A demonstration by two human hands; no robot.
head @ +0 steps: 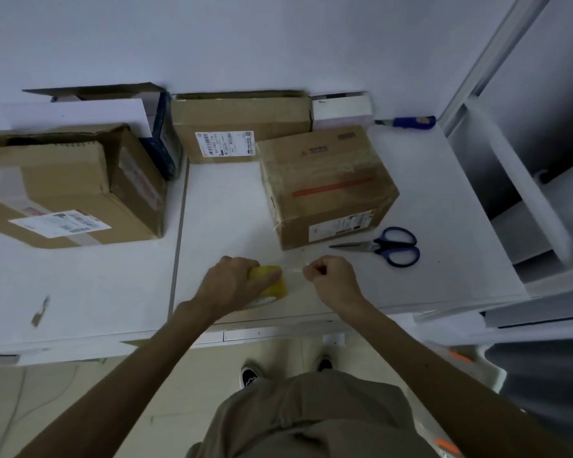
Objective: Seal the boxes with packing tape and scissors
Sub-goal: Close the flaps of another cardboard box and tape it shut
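Half the tape roll [276,285] beneath left hand [231,281]

Left hand [229,281] grips tape roll [269,280]; right hand [331,276] pinches tape end

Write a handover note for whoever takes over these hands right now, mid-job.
Left hand grips the yellow tape roll at the near edge of the table.
Right hand pinches the tape end, with a short strip drawn out between the two.
Scissors lie untouched on the table, right of the red-striped box.
Done: that box shows clear tape across its top.
Left: draw out the strip, cut it, then seal the large box at left and the back box. I cannot tell whether either is already sealed.
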